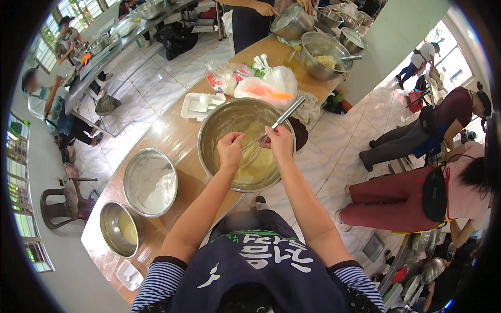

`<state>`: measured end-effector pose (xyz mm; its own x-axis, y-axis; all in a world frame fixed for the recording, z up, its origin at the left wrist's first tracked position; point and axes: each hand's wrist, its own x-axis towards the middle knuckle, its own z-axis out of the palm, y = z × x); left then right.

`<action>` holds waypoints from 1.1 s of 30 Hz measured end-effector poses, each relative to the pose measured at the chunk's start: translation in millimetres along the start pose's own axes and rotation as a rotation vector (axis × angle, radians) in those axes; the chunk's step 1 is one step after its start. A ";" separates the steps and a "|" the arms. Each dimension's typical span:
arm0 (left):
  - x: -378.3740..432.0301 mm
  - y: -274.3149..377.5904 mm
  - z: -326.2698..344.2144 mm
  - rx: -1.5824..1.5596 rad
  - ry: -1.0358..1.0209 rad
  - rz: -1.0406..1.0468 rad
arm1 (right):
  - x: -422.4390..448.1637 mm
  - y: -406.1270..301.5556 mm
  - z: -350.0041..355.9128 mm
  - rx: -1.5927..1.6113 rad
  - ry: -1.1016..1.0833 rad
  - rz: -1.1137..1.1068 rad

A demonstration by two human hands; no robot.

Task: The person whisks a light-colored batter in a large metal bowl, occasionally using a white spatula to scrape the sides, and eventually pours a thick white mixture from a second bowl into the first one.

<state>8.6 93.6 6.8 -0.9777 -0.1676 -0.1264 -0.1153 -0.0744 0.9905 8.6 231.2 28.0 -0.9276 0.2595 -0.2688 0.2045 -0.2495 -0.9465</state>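
Note:
A large metal mixing bowl stands at the table's edge before me, with pale yellow batter in it. Over the bowl, my right hand holds a balloon whisk near where its wires meet the handle; the handle slants up to the right. My left hand is at the left side of the whisk's wires, fingers bent together; whether it grips a wire is hard to tell. To the left are a metal bowl of white powder and a smaller metal bowl with a yellow mixture.
Behind the bowl lie a white foam container, plastic bags and an orange utensil. Farther back are a metal bowl with another whisk and a bottle of yellow liquid. A co-worker's hand is at the table's far end.

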 end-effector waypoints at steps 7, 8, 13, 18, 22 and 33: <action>-7.3 13.2 4.0 0.243 -0.066 0.233 | -4.0 -8.1 -3.0 0.106 -0.036 0.181; -9.4 17.8 4.8 0.292 -0.090 0.265 | -2.9 -9.8 -5.2 0.115 -0.040 0.196; -13.4 26.6 5.5 0.308 -0.111 0.270 | -1.4 -16.5 -8.7 0.170 -0.055 0.268; -16.3 28.0 -0.3 0.325 -0.133 0.270 | -4.1 -26.8 -9.5 0.177 -0.077 0.230; -19.2 27.1 1.4 0.368 -0.156 0.270 | -1.7 -27.5 -13.3 0.202 -0.113 0.244; -32.2 28.6 3.6 0.419 -0.191 0.347 | 8.1 -37.8 -32.8 0.025 -0.083 0.269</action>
<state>36.2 100.4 39.4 -0.9805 0.0706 0.1834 0.1965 0.3558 0.9137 3.6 273.4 55.8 -0.8637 0.1036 -0.4932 0.4400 -0.3221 -0.8382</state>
